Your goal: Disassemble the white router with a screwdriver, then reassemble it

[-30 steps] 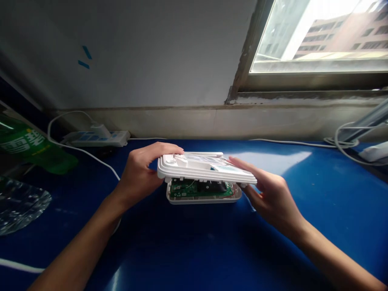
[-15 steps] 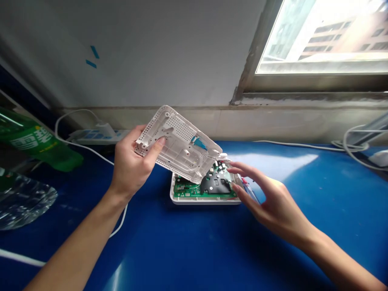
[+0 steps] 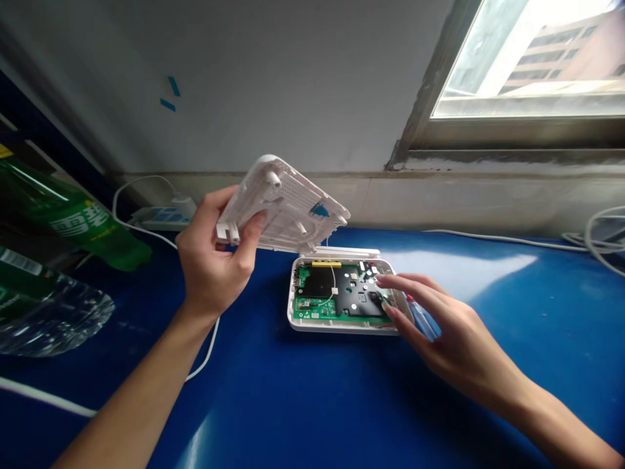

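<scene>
My left hand (image 3: 217,238) grips a white plastic cover (image 3: 288,208) by its left end, thumb on the inner side. The cover is tilted, its posts and vent holes facing me, with a blue patch inside. Below it on the blue table lies an open white case (image 3: 342,329), likely a router, holding a green circuit board (image 3: 312,306) with a black plate (image 3: 351,293) and a thin white wire. At the case's right end is my right hand (image 3: 434,312), fingers apart, fingertips over the board; whether they touch it I cannot tell.
A bluish translucent object (image 3: 424,319) with a red end lies partly behind my right hand. Bottles, one green (image 3: 83,225) and one clear (image 3: 58,312), stand or lie at left. A power strip (image 3: 156,218) and white cables (image 3: 208,352) run nearby. A wall and window border the back.
My left hand has tilted the cover up and away from the case, uncovering more of the circuit board. My right hand stays by the case's right end. The view has shifted slightly left.
</scene>
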`<action>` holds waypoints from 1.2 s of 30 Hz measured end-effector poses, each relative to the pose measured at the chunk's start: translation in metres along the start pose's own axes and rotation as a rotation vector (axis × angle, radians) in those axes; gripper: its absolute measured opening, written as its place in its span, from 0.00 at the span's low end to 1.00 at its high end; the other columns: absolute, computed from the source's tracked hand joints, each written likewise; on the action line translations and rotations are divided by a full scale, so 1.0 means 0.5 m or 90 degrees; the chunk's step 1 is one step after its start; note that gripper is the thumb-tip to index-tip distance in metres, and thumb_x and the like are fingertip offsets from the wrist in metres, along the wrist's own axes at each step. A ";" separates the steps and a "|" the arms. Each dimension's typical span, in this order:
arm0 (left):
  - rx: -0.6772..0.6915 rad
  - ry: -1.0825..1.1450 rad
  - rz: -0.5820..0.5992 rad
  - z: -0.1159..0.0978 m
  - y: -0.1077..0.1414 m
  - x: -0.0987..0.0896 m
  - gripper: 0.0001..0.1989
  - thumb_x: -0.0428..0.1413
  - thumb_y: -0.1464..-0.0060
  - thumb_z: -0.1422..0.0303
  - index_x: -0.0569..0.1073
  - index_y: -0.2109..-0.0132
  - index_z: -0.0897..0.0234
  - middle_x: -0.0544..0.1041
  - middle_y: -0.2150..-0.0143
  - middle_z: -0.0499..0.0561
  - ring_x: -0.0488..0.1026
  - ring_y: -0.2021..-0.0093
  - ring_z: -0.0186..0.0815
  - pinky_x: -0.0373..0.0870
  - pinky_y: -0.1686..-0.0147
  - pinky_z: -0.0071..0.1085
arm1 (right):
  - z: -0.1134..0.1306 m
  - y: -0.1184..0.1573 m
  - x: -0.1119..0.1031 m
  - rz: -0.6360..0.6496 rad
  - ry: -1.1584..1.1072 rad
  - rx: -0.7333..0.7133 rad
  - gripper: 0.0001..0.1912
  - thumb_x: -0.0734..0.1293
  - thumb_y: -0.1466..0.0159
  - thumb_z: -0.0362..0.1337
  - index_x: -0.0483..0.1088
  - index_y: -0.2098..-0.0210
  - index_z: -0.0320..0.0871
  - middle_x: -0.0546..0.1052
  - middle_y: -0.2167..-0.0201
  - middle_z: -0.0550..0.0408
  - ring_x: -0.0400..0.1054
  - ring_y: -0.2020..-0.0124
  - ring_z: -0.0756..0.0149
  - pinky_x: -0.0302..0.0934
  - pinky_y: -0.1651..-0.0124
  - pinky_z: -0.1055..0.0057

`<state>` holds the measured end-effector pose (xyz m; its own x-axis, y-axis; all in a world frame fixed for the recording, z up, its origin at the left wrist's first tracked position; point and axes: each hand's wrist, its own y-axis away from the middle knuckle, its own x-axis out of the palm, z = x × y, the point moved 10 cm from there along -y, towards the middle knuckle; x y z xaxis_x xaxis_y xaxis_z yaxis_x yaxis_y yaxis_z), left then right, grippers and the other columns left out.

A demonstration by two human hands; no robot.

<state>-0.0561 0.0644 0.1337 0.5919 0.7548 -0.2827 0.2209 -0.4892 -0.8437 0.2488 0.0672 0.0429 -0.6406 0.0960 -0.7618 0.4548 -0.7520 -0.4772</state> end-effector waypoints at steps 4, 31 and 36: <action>0.020 -0.031 -0.013 -0.021 0.003 -0.012 0.14 0.66 0.37 0.58 0.80 0.48 0.56 0.82 0.59 0.48 0.81 0.60 0.41 0.77 0.65 0.33 | -0.006 -0.025 -0.014 -0.020 -0.026 0.061 0.12 0.66 0.25 0.43 0.72 0.43 0.50 0.84 0.48 0.46 0.82 0.51 0.51 0.77 0.54 0.57; -0.481 0.306 0.280 0.147 0.074 0.113 0.20 0.69 0.40 0.56 0.81 0.47 0.61 0.86 0.53 0.52 0.84 0.53 0.45 0.77 0.55 0.31 | 0.054 -0.207 0.058 -0.161 0.127 -0.032 0.07 0.72 0.27 0.39 0.80 0.55 0.43 0.71 0.49 0.41 0.71 0.59 0.55 0.70 0.56 0.57; -0.543 0.330 0.327 0.164 0.093 0.130 0.23 0.70 0.41 0.53 0.80 0.45 0.61 0.86 0.51 0.53 0.84 0.53 0.46 0.75 0.55 0.33 | 0.051 -0.215 0.087 -0.088 0.110 -0.032 0.06 0.68 0.25 0.36 0.76 0.53 0.40 0.74 0.45 0.38 0.73 0.56 0.54 0.74 0.56 0.55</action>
<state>-0.0707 0.1265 0.0387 0.9726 0.2013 -0.1159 0.1984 -0.9794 -0.0368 0.1562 0.1356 0.0720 -0.5855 0.3095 -0.7493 0.4030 -0.6908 -0.6003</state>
